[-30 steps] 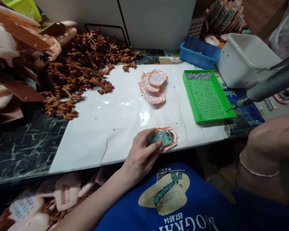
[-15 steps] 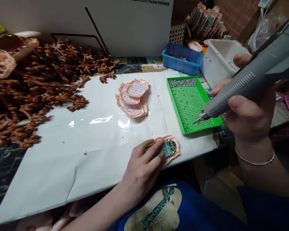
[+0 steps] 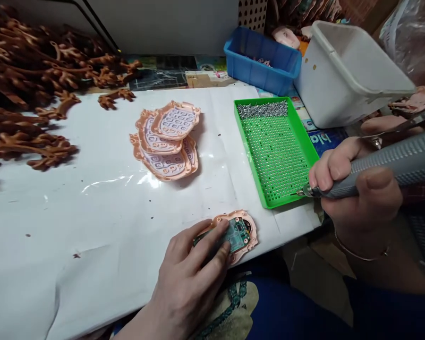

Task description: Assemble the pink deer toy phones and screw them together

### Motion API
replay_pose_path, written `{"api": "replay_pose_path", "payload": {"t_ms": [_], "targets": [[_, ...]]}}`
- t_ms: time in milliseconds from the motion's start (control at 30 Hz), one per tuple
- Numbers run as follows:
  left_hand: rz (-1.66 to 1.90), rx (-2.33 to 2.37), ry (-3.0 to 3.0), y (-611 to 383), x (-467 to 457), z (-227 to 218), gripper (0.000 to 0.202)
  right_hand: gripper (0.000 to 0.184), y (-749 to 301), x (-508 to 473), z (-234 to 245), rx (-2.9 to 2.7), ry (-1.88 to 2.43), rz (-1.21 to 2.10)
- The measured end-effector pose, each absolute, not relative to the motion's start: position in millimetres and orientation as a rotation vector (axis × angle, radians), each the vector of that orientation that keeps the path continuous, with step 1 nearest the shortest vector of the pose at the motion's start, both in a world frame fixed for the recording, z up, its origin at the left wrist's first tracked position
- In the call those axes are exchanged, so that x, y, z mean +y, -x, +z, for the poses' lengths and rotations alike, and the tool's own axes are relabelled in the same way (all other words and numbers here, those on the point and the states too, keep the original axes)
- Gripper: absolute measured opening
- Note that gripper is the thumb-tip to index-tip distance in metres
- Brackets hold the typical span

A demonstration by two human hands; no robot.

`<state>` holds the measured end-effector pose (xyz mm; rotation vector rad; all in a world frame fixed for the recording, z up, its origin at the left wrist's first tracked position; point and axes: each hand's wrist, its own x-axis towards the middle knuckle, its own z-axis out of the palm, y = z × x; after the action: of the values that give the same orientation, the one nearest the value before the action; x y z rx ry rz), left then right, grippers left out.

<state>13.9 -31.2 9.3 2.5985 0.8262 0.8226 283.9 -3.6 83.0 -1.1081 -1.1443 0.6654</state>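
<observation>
My left hand [image 3: 194,269] lies over a pink plastic housing [image 3: 252,231] at the table's front edge, its fingers pressing on the green circuit board [image 3: 238,236] inside. The fingers hide the left part of the board. In my right hand [image 3: 357,184] is a grey electric screwdriver [image 3: 382,163], held nearly level with its bit pointing left. The bit's tip is over the near right corner of a green perforated tray [image 3: 252,163]; whether it touches a screw is too small to tell. Small silver screws [image 3: 262,109] are heaped at the tray's far end.
Several pink shells with lilac keypads [image 3: 177,122] are stacked mid-table. Many brown branch-like plastic pieces [image 3: 49,80] are piled at the left. A blue bin [image 3: 262,75] and a white tub [image 3: 326,80] stand behind the tray.
The screwdriver has tipped from a steep slant to nearly level, its tip staying near the tray's close end. My left hand keeps to the housing. The view has shifted right and nearer.
</observation>
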Motion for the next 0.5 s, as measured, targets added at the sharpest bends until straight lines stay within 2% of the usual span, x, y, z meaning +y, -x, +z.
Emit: {"api": "replay_pose_path", "payload": {"t_ms": [167, 500], "targets": [[0.829, 0.828, -2.624, -15.2, -30.4, 11.5, 0.018, 0.028, -275.9, -4.8, 72.2, -1.107, 0.989, 0.710], [0.797, 0.837, -2.610, -13.4, -32.4, 5.8, 0.019, 0.032, -275.6, -2.2, 56.4, -1.244, 1.071, 0.492]]}}
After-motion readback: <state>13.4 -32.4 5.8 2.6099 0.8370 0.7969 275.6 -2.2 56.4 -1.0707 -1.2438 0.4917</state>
